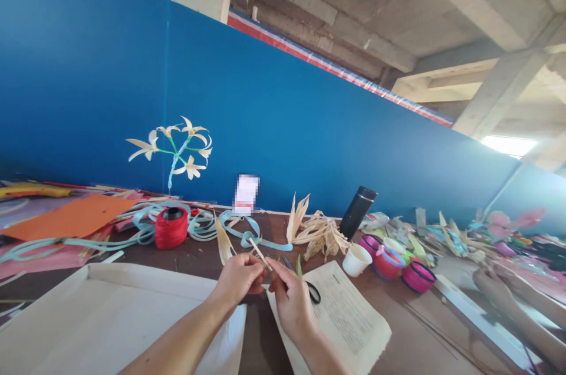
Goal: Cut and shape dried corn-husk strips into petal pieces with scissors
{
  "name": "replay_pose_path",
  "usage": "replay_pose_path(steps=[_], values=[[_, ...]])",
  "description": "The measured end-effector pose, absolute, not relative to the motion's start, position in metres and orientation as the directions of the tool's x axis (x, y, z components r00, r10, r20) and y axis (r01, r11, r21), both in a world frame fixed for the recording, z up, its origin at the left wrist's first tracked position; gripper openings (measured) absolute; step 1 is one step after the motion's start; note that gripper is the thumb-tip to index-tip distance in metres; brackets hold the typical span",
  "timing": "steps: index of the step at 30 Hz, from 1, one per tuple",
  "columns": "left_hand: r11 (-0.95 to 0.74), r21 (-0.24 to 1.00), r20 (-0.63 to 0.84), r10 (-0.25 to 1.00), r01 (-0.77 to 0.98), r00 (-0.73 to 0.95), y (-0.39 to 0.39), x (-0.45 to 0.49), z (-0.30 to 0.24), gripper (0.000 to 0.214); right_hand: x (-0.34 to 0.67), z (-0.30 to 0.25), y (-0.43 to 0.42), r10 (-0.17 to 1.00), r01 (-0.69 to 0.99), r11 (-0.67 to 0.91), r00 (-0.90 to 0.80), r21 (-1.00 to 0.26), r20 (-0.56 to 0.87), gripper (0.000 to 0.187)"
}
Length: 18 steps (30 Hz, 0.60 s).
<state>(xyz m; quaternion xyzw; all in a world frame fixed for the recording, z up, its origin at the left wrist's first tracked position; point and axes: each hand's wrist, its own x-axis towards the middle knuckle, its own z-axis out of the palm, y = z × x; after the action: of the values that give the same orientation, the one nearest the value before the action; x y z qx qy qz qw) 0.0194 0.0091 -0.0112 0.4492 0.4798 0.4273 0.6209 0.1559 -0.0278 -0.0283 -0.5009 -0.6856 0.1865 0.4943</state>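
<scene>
My left hand (239, 279) and my right hand (289, 298) meet above the table, both pinched on a thin wooden stick (259, 253) that slants up to the left. The fingers of both hands are closed around its lower end. Black-handled scissors (312, 290) lie just behind my right hand on a printed paper sheet (349, 316). A dry corn-husk strip (223, 242) lies just beyond my left hand.
A large white sheet (110, 322) lies left. Behind are a red thread spool (171, 227), light-blue ribbon (241, 233), orange paper (71, 216), a husk flower stem (179, 151), a husk pile (321, 233), a black flask (357, 211), a white cup (356, 259) and pink bowls (418, 276). Another person's arm (517, 310) rests right.
</scene>
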Motion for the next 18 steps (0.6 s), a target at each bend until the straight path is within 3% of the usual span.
replay_pose_path(steps=[6, 12, 14, 18], values=[[0.233, 0.965, -0.21, 0.962, -0.122, 0.176, 0.009, 0.019, -0.012, 0.011, 0.158, -0.029, -0.03, 0.849, 0.678, 0.417, -0.054, -0.605, 0.526, 0.054], [0.271, 0.948, -0.242, 0.955, -0.169, 0.174, 0.008, 0.02, -0.011, 0.015, 0.161, -0.027, -0.032, 0.853, 0.874, 0.308, -0.08, -0.375, 0.515, 0.055], [0.283, 0.941, -0.252, 0.952, -0.184, 0.174, 0.007, 0.02, -0.01, 0.017, 0.167, -0.027, -0.029, 0.85, 0.881, 0.274, -0.035, -0.385, 0.526, 0.053], [0.303, 0.927, -0.267, 0.947, -0.221, 0.179, 0.01, 0.019, -0.013, 0.024, 0.174, -0.028, -0.023, 0.841, 0.727, 0.359, 0.02, -0.586, 0.541, 0.039]])
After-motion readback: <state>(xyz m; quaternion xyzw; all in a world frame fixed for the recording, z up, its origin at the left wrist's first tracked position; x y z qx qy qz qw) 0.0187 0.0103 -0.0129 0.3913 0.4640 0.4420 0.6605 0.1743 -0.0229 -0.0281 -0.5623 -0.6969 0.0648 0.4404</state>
